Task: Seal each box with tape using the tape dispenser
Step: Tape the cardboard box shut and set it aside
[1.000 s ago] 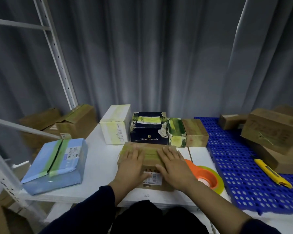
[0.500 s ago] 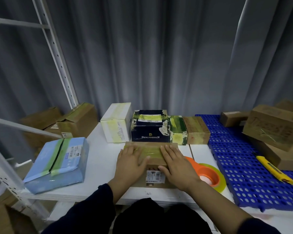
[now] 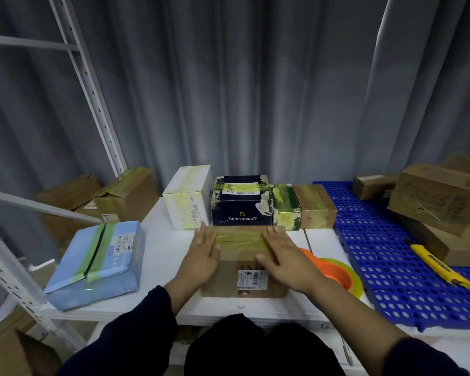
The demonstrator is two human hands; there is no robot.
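While every carton in view is sitting closed, with nothing inside showing, the brown box (image 3: 239, 257) is lying on the white table (image 3: 168, 240) right in front of the person, just before the navy box (image 3: 242, 210) in the back row. The left hand (image 3: 202, 256) and right hand (image 3: 288, 260) are pressing flat on its top with fingers (image 3: 204, 234) straight, one at each end of a yellowish tape strip (image 3: 239, 238) running across the far part of the lid, and a white barcode label (image 3: 251, 279) is showing near its front edge. The orange tape dispenser (image 3: 334, 275) is resting just right of the box.
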